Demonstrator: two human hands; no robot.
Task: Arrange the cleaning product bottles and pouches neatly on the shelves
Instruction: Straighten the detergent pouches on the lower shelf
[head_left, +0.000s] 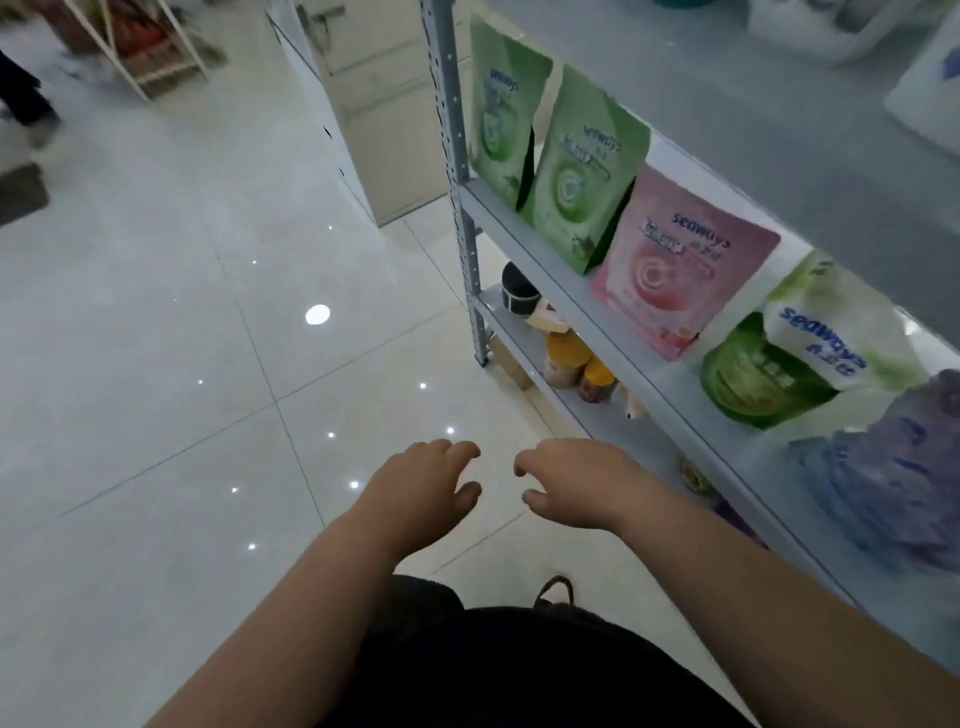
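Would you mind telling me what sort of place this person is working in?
Probably a small shop or stockroom: a metal shelving rack holds branded green pouches and a pink pouch facing outward, above a glossy tiled floor.

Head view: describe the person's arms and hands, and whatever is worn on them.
The left hand and right hand are ungloved, and no watch, bracelet or ring shows. The arms behind them are bare, with no sleeves reaching into view. The only clothing visible is a black garment at the bottom of the picture, below the arms.
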